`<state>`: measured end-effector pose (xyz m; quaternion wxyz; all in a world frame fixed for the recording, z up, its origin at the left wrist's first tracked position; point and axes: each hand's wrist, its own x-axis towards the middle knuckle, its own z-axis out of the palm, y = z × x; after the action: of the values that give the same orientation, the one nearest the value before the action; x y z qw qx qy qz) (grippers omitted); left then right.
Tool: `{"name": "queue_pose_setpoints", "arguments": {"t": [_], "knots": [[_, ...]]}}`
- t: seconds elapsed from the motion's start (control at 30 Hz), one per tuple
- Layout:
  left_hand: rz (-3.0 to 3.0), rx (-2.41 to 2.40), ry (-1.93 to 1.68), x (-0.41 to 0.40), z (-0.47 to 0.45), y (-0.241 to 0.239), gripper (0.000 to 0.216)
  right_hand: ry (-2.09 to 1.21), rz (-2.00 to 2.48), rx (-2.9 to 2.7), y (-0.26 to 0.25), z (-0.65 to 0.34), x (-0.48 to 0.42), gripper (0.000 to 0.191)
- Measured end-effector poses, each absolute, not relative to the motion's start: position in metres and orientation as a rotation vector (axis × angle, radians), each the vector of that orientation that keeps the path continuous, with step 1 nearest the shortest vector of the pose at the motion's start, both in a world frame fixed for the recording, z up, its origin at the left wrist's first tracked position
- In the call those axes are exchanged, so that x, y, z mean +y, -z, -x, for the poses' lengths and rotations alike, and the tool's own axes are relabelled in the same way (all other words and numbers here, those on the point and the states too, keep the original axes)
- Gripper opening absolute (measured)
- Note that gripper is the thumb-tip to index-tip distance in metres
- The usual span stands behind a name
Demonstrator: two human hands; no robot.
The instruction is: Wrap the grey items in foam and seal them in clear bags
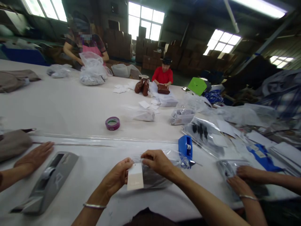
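My left hand is closed on a white and beige hang tag, pinching its left edge between thumb and fingers. Close by, my right hand has its fingertips pinched together at the tag's upper right corner. What it grips there is too small to make out. Under my right hand lies a clear plastic bag with something dark grey inside, partly hidden by the hand and forearm. A blue tape dispenser stands just right of the bag.
A grey tape dispenser stands left, beside a co-worker's hand. Another co-worker's hands press a bagged item at right. Purple tape lies ahead. Two people work across the table, near brown bags and plastic bags.
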<state>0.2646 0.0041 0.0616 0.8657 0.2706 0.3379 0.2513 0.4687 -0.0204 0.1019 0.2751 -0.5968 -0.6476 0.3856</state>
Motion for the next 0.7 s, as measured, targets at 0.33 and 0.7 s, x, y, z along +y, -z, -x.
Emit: {"name": "queue_pose_setpoints", "arguments": {"t": [0.33, 0.7], "knots": [[-0.708, 0.743, -0.477, 0.001, -0.254, -0.049, 0.041, -1.788, 1.692, -2.092, -0.118, -0.456, 0.007, 0.035], [-0.657, 0.736, -0.582, 0.006, -0.267, -0.053, 0.050, -1.886, 1.535, -1.585, -0.112, -0.455, 0.002, 0.037]]}}
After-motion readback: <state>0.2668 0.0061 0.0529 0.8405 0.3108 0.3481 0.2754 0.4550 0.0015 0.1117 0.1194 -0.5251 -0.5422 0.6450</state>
